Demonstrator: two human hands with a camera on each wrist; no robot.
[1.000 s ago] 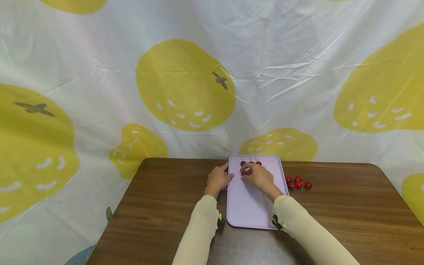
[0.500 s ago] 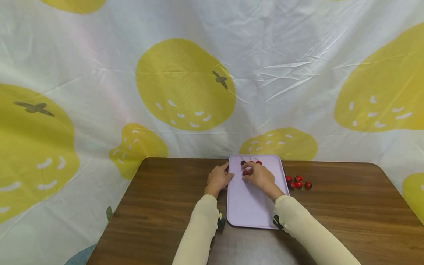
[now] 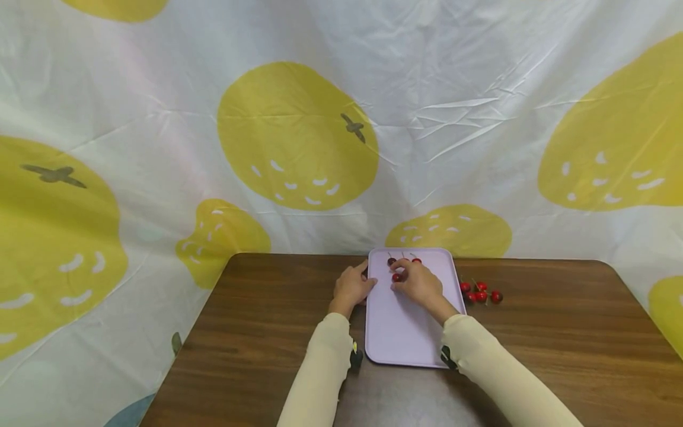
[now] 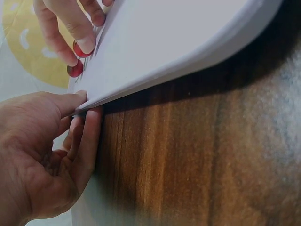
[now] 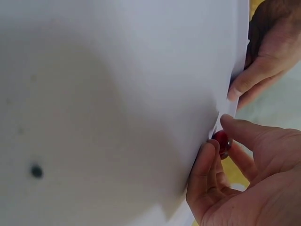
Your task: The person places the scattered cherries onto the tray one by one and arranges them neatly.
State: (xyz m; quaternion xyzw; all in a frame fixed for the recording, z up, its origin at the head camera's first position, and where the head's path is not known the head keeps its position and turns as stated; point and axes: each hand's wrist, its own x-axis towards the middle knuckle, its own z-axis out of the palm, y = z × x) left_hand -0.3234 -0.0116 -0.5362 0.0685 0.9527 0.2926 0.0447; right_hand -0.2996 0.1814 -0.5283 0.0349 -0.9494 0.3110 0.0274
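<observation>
A pale lilac rectangular tray lies on the wooden table. My left hand grips its left edge; in the left wrist view the thumb presses the top of the rim and the fingers are below it. Over the upper part of the tray, my right hand holds a dark red cherry between thumb and fingers. The same cherry shows close to the tray surface in the right wrist view. Just beyond, stemmed cherries sit in a row near the tray's far end, partly hidden by the right hand.
Several red cherries with stems lie in a loose group on the table, right of the tray. Behind the table's far edge hangs a white cloth printed with yellow fruit.
The right hand and its cherry have shifted very slightly to the right over the tray. The left hand keeps its place on the edge.
</observation>
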